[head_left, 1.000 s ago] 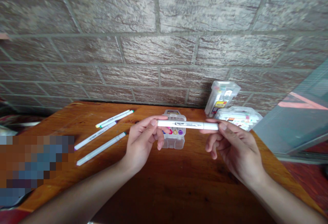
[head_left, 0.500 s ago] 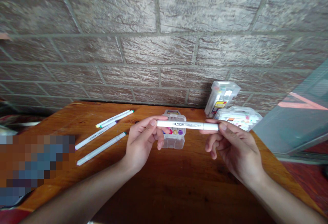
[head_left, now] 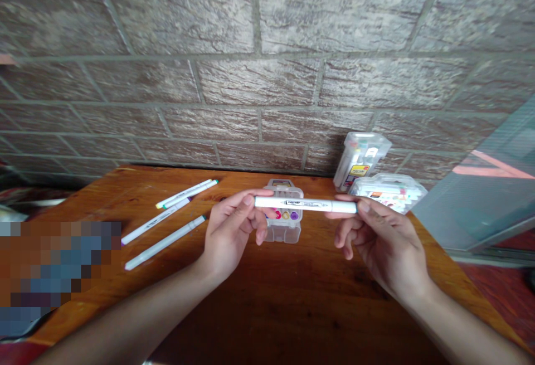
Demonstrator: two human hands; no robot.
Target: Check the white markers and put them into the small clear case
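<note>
A white marker [head_left: 305, 204] with printed black lettering is held level above the table, between my two hands. My left hand [head_left: 229, 225] pinches its left end with thumb and fingers. The right end is pinched by my right hand [head_left: 388, 239], its other fingers loosely curled below. Behind the marker, partly covered by it and by my left fingers, lies an open clear plastic case [head_left: 284, 234] holding markers with pink, yellow and purple ends facing me.
Several loose markers [head_left: 165, 242] lie left of my left hand. At the back right stand an upright clear marker case [head_left: 360, 159] and a wider clear case [head_left: 390, 193]. A brick wall [head_left: 259, 81] rises behind the wooden table [head_left: 284, 298]. A blurred-out patch covers the left edge.
</note>
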